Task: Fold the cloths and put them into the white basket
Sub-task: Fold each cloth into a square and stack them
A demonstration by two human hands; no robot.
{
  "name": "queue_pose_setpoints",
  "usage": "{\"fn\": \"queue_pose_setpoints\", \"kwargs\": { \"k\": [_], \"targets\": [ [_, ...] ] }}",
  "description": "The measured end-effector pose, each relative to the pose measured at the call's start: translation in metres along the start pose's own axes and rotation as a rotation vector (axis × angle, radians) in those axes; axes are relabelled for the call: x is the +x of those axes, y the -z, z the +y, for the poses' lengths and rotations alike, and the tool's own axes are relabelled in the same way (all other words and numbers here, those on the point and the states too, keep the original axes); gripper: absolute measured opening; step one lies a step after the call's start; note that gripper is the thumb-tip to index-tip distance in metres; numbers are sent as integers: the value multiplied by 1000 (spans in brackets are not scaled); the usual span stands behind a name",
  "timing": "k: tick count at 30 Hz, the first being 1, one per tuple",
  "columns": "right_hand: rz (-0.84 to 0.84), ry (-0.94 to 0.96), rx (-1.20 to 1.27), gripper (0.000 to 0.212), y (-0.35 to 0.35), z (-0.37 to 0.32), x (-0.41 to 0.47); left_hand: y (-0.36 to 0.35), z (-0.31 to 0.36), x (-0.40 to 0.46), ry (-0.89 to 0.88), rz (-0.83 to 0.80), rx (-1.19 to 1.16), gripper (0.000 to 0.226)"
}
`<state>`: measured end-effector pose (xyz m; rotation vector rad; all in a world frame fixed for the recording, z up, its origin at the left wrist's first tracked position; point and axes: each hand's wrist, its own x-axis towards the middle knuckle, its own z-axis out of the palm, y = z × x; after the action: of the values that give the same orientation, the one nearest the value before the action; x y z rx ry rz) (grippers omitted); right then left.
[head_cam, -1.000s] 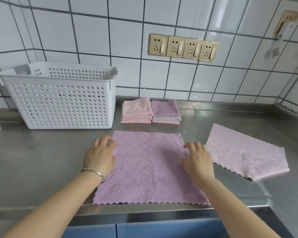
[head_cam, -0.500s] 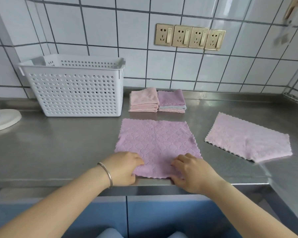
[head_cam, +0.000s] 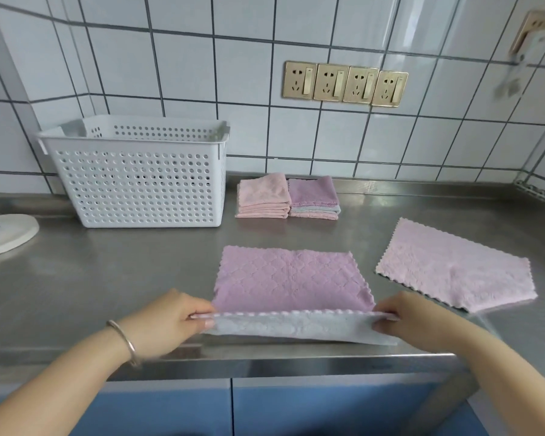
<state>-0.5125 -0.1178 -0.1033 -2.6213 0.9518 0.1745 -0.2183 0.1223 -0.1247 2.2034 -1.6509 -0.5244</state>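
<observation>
The left hand (head_cam: 167,325) and the right hand (head_cam: 412,322) are each pinching a near corner of the purple cloth (head_cam: 291,280), lifting its near edge off the steel counter (head_cam: 107,278) so the pale grey underside is showing — the far half is lying flat. The white basket (head_cam: 139,171) is standing behind and to the left of this cloth, well apart from it. Two folded stacks (head_cam: 288,196) are sitting just right of the basket, and a pink cloth (head_cam: 453,269) is lying further right — flat on the counter.

Left grip (head_cam: 173,322), right grip (head_cam: 406,322) pinching
</observation>
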Motion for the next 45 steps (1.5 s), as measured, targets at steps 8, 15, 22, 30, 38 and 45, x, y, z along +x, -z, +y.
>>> {"fn": "queue_pose_setpoints", "kwargs": {
  "k": [8, 15, 22, 30, 38, 45],
  "targets": [
    [203, -225, 615, 24, 2, 6, 41, 10, 0, 52, 346, -9, -634, 23],
    [400, -443, 535, 25, -9, -13, 102, 1, 9, 122, 556, 309, -227, 37],
    [514, -523, 456, 26, -27, -17, 117, -14, 2, 133, 645, 348, -77, 36],
    [518, -562, 422, 28, -24, -16, 122, -9, 2, 146, 633, 302, 26, 34],
    [650, -532, 605, 45, -22, -10, 96, -18, 7, 130, 467, 654, 191, 51],
    [351, -682, 192, 68, -35, -16, 65, -50, 66, 144, 8, 92, 439, 62]
  ]
}}
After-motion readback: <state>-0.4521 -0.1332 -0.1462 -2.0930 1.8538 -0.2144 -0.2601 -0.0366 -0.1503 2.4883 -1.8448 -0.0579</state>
